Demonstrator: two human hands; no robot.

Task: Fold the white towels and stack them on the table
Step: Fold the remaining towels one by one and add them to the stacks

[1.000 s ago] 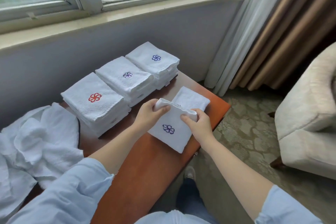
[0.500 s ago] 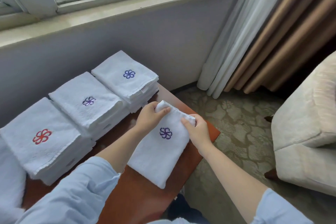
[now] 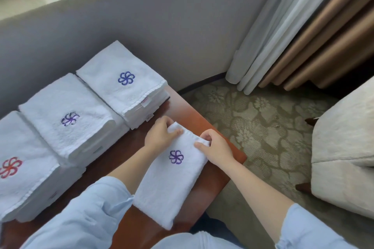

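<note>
1. Head view: the folded towel (image 3: 172, 180) is laid on the table (image 3: 220, 170).
2. Its far-left corner is pinched by the left hand (image 3: 159, 137).
3. Its far-right corner is pinched by the right hand (image 3: 216, 147).

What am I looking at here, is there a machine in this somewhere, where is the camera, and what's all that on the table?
There is no machine here. You are seeing a person's two bare hands, filmed by one wide-angle camera worn on the head. It looks forward and down, so the view is the person's own.

On the wooden table stand three piles of folded white towels: the blue-emblem stack, the purple-emblem stack and the red-emblem stack. Nearer the person lies a single towel with a purple emblem. The left hand and the right hand each pinch one of its far corners.

The curtains and a pale armchair are on the right.
</note>
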